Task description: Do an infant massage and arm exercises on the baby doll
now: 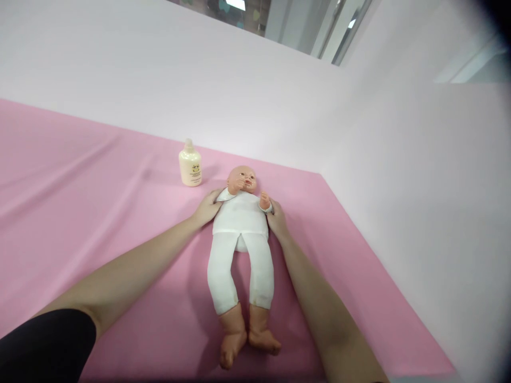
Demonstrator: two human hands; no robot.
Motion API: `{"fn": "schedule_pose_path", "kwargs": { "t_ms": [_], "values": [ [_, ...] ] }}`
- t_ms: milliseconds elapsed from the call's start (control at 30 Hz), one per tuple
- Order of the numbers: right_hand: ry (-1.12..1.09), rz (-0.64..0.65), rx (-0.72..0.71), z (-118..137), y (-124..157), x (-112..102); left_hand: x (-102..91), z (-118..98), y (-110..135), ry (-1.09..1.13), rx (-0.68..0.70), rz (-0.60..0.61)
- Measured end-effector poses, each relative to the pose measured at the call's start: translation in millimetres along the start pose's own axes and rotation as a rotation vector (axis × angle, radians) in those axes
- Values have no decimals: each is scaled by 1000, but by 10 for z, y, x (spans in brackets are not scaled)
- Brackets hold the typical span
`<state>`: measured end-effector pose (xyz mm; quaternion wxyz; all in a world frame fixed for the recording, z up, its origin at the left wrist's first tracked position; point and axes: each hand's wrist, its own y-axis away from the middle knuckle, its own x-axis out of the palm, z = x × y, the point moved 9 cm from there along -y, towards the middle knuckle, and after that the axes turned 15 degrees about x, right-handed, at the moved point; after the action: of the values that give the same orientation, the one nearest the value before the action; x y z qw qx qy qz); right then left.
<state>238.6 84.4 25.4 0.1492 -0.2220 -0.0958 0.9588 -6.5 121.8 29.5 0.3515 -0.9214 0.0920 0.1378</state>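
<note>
**Both hands cup the doll's shoulders**

Gripping from either side, the two hands press against the upper body of a baby doll (240, 223) that lies face up on a pink sheet (99, 202). The left hand (207, 207) sits at the doll's nine o'clock, fingers curled against the shoulder and the white sleeve there. The right hand (277, 218) sits at three o'clock, touching the side of the white top just below the doll's raised fist. Neither hand is closed around anything; each lies partly open, moulded to the doll's side, with the torso between them. How far the fingers reach under the body cannot be told from this view.

The doll rests near the middle of the sheet, head toward twelve o'clock and bare feet toward six. It wears a white top and white leggings; one fist is up at the mouth. Both forearms run in from the bottom edge, the left one with a black sleeve (48, 346) at the lower corner.

At about eleven o'clock from the doll's head, near it but not touching, a cream-coloured bottle (190, 166) stands upright on the sheet. Pale walls (399, 186) meet at a corner behind and to the right of the sheet.
</note>
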Motion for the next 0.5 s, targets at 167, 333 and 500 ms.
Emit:
{"fn": "schedule_pose_path", "kwargs": {
  "t_ms": [167,333,500],
  "values": [
    [-117,-25,190,-167,-19,-43,-25,8,7,49,-14,-40],
    [-207,-61,273,-227,-18,-93,-93,107,39,42,-60,-128],
    [-173,-71,243,-206,-16,-100,-115,130,33,44,-64,-154]
  ]
}}
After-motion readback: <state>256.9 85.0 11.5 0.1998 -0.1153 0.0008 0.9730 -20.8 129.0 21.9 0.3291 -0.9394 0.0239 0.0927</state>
